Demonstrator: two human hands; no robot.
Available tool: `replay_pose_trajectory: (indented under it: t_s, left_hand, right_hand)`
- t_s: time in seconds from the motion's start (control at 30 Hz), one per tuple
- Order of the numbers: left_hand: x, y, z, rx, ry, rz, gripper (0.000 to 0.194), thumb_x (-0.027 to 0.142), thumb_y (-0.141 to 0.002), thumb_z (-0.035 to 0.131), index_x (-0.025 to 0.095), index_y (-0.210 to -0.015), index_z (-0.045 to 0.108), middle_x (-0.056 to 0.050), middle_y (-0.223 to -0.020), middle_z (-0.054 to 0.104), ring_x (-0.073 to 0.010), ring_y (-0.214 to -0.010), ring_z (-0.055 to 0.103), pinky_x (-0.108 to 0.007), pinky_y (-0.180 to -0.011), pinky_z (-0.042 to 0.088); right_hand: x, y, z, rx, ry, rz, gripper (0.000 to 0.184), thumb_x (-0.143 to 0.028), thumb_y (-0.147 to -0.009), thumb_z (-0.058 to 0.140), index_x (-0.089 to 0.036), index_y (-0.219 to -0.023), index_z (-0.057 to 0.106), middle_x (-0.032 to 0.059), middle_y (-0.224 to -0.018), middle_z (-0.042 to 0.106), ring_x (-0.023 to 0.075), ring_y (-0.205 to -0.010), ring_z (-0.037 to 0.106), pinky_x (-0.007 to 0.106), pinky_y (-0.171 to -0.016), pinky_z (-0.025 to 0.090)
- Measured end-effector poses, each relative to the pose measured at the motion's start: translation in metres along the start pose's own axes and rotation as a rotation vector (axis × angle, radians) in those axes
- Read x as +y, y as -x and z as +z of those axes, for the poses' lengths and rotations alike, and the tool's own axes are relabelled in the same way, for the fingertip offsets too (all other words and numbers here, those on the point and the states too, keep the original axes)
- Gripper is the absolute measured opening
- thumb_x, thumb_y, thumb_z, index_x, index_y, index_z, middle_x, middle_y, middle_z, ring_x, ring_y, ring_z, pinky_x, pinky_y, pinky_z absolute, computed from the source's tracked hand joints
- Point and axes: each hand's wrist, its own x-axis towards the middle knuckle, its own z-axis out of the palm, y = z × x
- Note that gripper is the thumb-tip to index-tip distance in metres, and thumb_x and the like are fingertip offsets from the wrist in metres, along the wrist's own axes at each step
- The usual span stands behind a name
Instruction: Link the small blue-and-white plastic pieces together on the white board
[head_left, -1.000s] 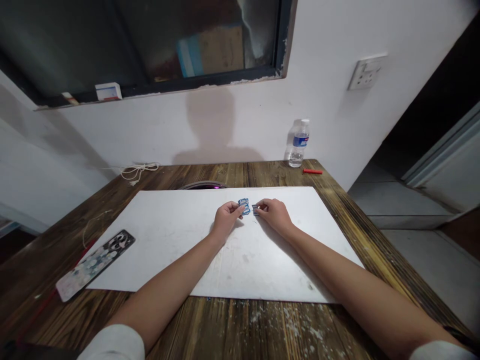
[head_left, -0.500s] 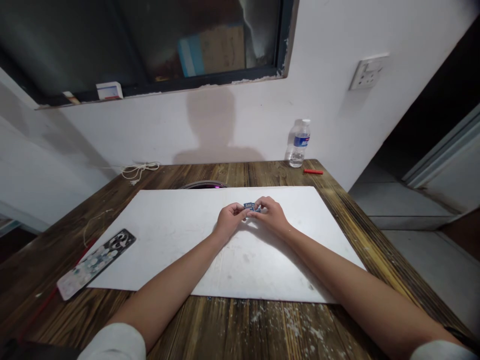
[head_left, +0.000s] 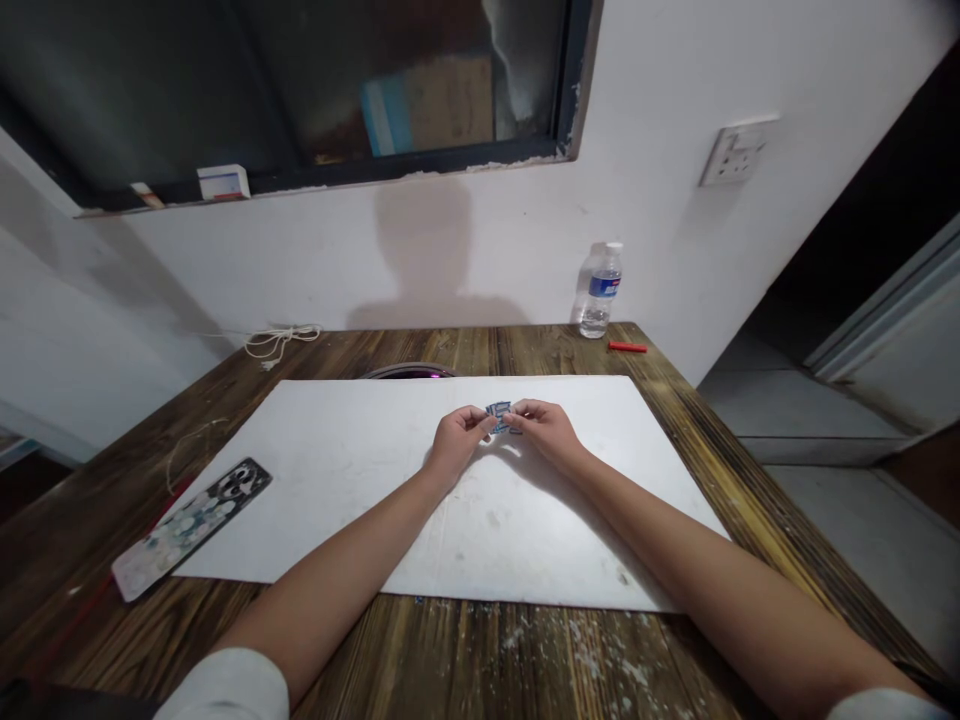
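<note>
Between my two hands is a small bundle of flat blue pieces with pale markings, too small to tell exactly what they are. My left hand is closed, pinching the bundle's left side between thumb and fingers. On the other side my right hand is closed too, its thumb laid across the front of the pieces. Both hands are just above a white board that lies on the wooden table. My fingers cover parts of the pieces.
A phone in a patterned case overlaps the board's left edge. At the back right are a water bottle and a red stick-like object. A white cable lies back left. A dark round rim shows behind the board.
The right thumb has shifted across the front of the blue pieces, and more of them show, fanned at angles. The left hand has hardly moved.
</note>
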Motion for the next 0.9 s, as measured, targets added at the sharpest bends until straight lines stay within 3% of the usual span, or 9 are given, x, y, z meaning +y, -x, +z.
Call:
replay_pose_trajectory:
  t_s: [0.23,0.5,0.67,0.9]
  left_hand:
    - [0.003,0.001,0.001,0.044,-0.025,0.0,0.033,0.045,-0.065,0.08,0.017,-0.067,0.063,0.001,-0.057,0.059,-0.0113,-0.056,0.053,-0.025,-0.059,0.043]
    - [0.008,0.002,0.003,0.068,-0.006,-0.028,0.036,0.045,-0.06,0.082,0.016,-0.067,0.063,0.001,-0.058,0.059,-0.0113,-0.056,0.053,-0.025,-0.057,0.043]
    - [0.005,0.002,0.001,0.052,-0.015,-0.041,0.032,0.041,-0.062,0.082,0.015,-0.072,0.067,-0.001,-0.064,0.063,-0.0121,-0.058,0.055,-0.025,-0.059,0.044]
    - [0.001,0.001,-0.002,0.045,-0.042,-0.03,0.028,0.04,-0.065,0.078,0.014,-0.073,0.068,-0.001,-0.062,0.063,-0.0114,-0.057,0.053,-0.023,-0.056,0.04]
  right_hand:
    - [0.002,0.0,0.001,0.022,-0.008,0.036,0.041,-0.057,-0.063,0.08,-0.017,-0.068,0.072,0.0055,-0.065,0.067,0.0172,-0.061,0.054,0.033,-0.061,0.042]
    - [0.005,-0.003,0.002,0.049,-0.147,0.054,0.037,-0.044,-0.058,0.084,-0.02,-0.084,0.075,0.0061,-0.079,0.073,0.0217,-0.072,0.064,0.038,-0.071,0.05]
    - [0.001,-0.001,0.003,0.048,-0.193,0.072,0.033,-0.046,-0.058,0.084,-0.02,-0.071,0.07,0.0033,-0.069,0.069,0.0183,-0.065,0.06,0.035,-0.065,0.049]
    - [-0.006,0.001,0.004,-0.027,-0.259,0.09,0.035,-0.05,-0.061,0.083,-0.02,-0.072,0.069,0.0032,-0.071,0.068,0.0176,-0.066,0.06,0.034,-0.067,0.049]
